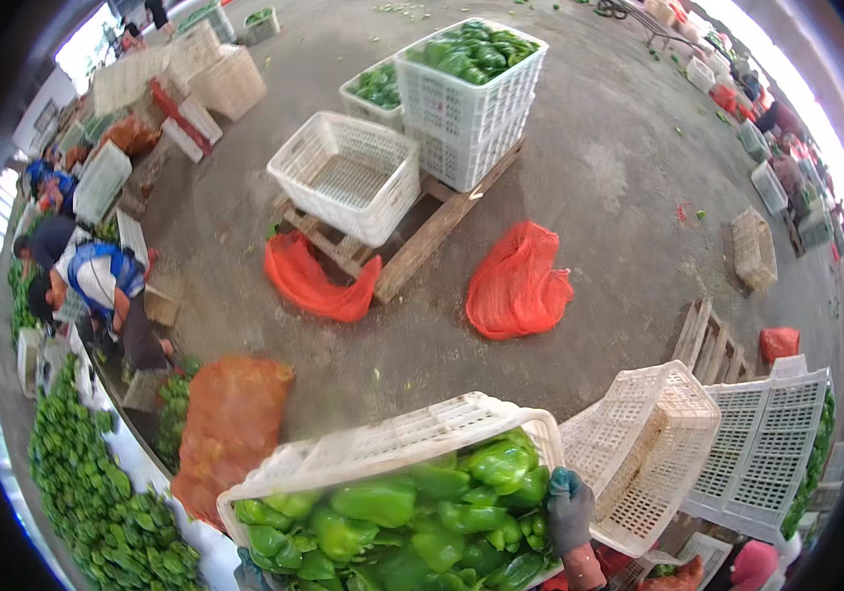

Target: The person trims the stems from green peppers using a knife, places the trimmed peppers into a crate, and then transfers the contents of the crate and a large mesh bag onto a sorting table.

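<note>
White plastic crate [392, 448], heaped with green bell peppers [412, 522], sits between the two hands, its long axis running left to right and tilted, right end higher. Right hand [570, 512], gloved, is closed over the crate's right rim, forearm rising from below. Left hand [250, 574] shows only at the lower left corner; its grip cannot be told. Empty crates [658, 443] lie just right.

2 orange-red mesh sacks [518, 284] lie crumpled on the floor beside the wooden pallet [412, 246].
</note>
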Motion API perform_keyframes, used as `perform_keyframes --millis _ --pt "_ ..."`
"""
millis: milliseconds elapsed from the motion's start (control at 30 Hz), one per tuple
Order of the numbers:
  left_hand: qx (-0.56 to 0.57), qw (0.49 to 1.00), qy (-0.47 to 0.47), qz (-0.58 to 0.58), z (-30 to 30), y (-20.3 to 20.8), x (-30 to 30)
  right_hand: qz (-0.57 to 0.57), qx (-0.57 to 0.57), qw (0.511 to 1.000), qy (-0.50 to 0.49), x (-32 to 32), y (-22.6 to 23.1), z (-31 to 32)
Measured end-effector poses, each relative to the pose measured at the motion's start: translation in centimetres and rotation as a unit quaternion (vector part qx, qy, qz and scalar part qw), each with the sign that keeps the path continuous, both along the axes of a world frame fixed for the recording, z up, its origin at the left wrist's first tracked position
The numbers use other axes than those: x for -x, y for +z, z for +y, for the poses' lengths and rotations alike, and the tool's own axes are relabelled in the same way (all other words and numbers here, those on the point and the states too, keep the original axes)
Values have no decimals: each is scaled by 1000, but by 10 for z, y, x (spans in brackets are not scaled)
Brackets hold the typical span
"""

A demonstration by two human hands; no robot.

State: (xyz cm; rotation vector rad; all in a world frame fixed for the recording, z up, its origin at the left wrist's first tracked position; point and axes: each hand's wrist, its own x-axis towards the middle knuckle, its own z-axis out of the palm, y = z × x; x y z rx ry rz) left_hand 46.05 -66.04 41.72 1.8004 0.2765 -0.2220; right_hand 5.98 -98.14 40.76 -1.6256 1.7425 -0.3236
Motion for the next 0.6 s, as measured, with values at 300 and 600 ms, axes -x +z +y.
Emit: perform_keyframes --millis 300,600 --pt "-33 999 29 29 -42 53 5 -12 -34 999 26 -2 -10 -99" --pt "-165 968 -184 47 -31 -3 54 -59 12 998 27 -23 -34 -155"
